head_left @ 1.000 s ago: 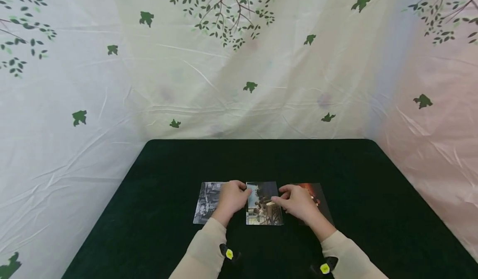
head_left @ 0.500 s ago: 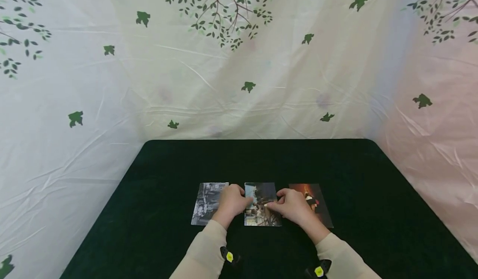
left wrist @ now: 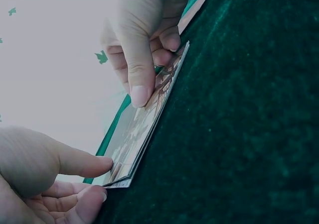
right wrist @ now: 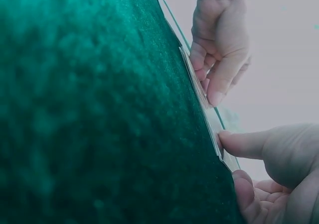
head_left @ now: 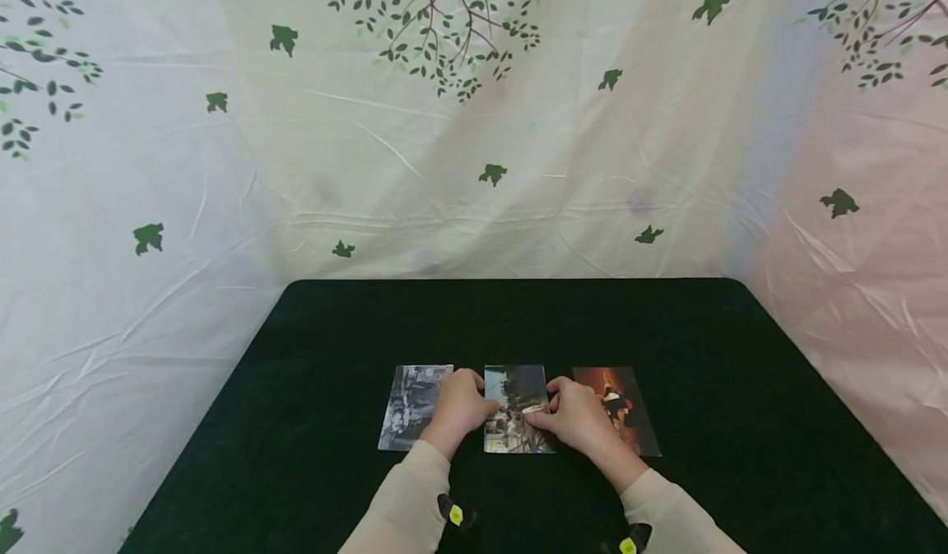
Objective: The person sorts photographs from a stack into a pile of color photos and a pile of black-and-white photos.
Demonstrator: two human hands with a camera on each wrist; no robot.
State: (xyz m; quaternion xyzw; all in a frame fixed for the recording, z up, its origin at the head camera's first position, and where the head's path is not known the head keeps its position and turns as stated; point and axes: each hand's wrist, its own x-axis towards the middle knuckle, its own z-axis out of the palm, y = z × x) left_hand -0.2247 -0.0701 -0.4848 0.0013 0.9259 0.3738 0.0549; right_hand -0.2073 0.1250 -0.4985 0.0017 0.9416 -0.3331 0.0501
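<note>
Three picture postcards lie in a row on the dark green cloth. My left hand (head_left: pixel 457 406) pinches the left edge of the middle postcard (head_left: pixel 513 393), thumb on top. From the other side my right hand (head_left: pixel 581 414) grips its right edge, its thumb lying on the picture. In the left wrist view the middle postcard (left wrist: pixel 132 139) shows more than one layer along its near edge, slightly spread at the corner. A grey postcard (head_left: pixel 410 410) sits partly behind my left hand. The reddish-brown postcard (head_left: pixel 624 398) is partly covered by my right hand.
A dark green cloth (head_left: pixel 333 323) covers the table, whose far edge meets a pale hanging sheet (head_left: pixel 415 192) with printed leaves and branches. Pale sheeting also runs along the left and right sides.
My right hand has shifted a little left and toward me, its thumb reaching further onto the middle postcard. More of the reddish-brown postcard shows. My left hand stays at the left edge.
</note>
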